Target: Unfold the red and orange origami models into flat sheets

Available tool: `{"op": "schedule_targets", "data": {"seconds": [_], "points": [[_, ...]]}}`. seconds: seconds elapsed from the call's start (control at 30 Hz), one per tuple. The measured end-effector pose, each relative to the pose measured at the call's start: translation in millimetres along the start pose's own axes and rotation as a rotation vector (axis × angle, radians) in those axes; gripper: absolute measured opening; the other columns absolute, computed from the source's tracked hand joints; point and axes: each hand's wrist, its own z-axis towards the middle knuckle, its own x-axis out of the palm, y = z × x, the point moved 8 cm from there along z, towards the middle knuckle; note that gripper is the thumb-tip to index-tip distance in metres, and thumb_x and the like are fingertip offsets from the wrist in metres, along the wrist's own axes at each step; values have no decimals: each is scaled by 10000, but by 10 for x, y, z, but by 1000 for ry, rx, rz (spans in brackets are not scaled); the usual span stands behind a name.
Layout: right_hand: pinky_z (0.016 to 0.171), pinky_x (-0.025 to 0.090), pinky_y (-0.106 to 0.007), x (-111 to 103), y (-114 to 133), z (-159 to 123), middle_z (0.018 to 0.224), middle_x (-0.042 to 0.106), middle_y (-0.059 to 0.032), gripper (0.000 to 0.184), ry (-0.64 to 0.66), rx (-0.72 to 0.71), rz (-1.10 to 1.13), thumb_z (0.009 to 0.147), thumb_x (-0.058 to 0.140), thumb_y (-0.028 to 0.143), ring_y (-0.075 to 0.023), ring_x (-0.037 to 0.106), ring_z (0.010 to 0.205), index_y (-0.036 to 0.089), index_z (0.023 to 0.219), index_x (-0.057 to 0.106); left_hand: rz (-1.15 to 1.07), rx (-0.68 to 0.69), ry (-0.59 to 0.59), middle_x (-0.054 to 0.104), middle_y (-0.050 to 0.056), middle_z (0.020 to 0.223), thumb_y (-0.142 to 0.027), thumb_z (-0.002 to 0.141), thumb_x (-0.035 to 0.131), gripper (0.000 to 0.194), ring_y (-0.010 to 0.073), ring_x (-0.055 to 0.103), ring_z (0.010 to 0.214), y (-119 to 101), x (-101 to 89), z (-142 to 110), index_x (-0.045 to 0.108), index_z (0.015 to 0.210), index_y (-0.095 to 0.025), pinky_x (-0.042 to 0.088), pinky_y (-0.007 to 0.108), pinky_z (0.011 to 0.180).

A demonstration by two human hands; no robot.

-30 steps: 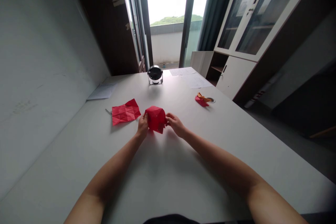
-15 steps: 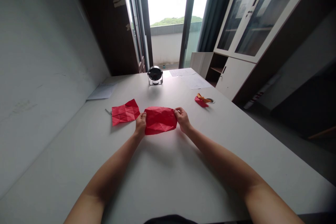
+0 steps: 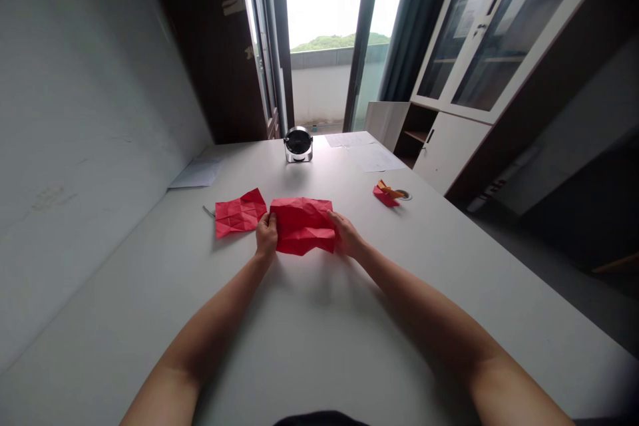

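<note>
A creased sheet of red paper point(image 3: 303, 225) is held up just above the table, stretched between both hands. My left hand point(image 3: 267, 233) grips its left edge, the thumb in front and the fingers hidden behind. At the opposite edge, my right hand point(image 3: 345, 231) is closed on the paper, its fingers partly out of sight. A horizontal fold crosses the sheet, and its lower border is bent and uneven. Close by on the left lies a second creased red sheet point(image 3: 240, 214), flat except for a raised upper right corner.
A folded red and orange paper piece point(image 3: 387, 194) lies right of the hands, beside a round cable hole point(image 3: 403, 195). A round black device on a metal stand point(image 3: 298, 144) stands farther back. White papers point(image 3: 375, 158) lie at the far right of the white table point(image 3: 319, 346), others point(image 3: 197, 173) by the left wall.
The held sheet has shifted in the hands: its top edge is straighter and a horizontal fold now shows. My right hand's grip has moved slightly along the edge. The view has tilted slightly.
</note>
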Motion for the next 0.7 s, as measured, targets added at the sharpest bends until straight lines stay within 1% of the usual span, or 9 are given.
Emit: {"op": "schedule_targets", "data": {"seconds": [0.07,0.1,0.23,0.3,0.37,0.47,0.57,0.67,0.7], "points": [[706,582,-339,67,-54,-19,958,731,-76,436,52,32,-11,767,790,497,-237,700,820,197,1058,667,52,34,-6,632,37,773,-568,931,535,394,150,560,643,-46,-14,-8,634,906,-187,417,231,535],[708,584,-341,65,-71,-16,959,733,-80,429,45,29,-23,747,814,463,-238,699,817,190,1046,671,80,55,-4,626,34,761,-564,935,529,393,147,551,631,-75,-18,-11,634,898,-187,411,230,529],[689,578,-335,-38,-36,34,944,728,-67,407,-55,-101,-54,704,839,418,-225,688,780,195,999,670,184,123,-15,569,5,652,-543,946,515,387,132,488,547,-189,-43,-15,607,806,-195,358,227,490],[675,567,-325,-60,-18,60,927,722,-60,395,-59,-147,-69,710,824,436,-211,676,754,198,985,669,235,151,-24,542,-4,615,-533,948,513,385,130,467,523,-238,-62,-9,595,775,-199,336,230,481],[611,535,-295,-87,-22,80,845,707,-46,387,-68,-149,-98,722,807,468,-181,644,679,194,956,664,273,168,-30,539,-3,605,-528,949,512,382,134,466,520,-264,-86,12,602,774,-200,329,234,478],[475,413,-237,-156,-15,97,604,601,16,393,-108,-147,-148,736,792,510,-114,504,498,186,900,642,286,166,-65,574,11,635,-522,950,505,376,146,496,545,-255,-174,107,626,805,-196,354,242,497],[446,340,-224,-237,29,106,508,520,50,410,-155,-174,-166,736,785,532,-95,423,450,183,878,622,303,146,-192,623,34,697,-511,947,498,373,165,543,607,-220,-425,306,640,829,-186,409,258,559],[464,348,-225,-319,41,113,536,552,34,419,-205,-162,-173,724,784,534,-104,450,478,181,876,614,351,79,-396,663,66,777,-464,963,453,363,191,589,690,-160,-888,545,647,863,-174,459,281,629],[471,354,-226,-341,39,114,543,557,32,414,-219,-155,-175,721,784,528,-106,457,486,182,871,613,403,39,-439,667,75,786,-448,968,437,363,202,599,709,-131,-1054,618,647,862,-172,469,292,645]]}}
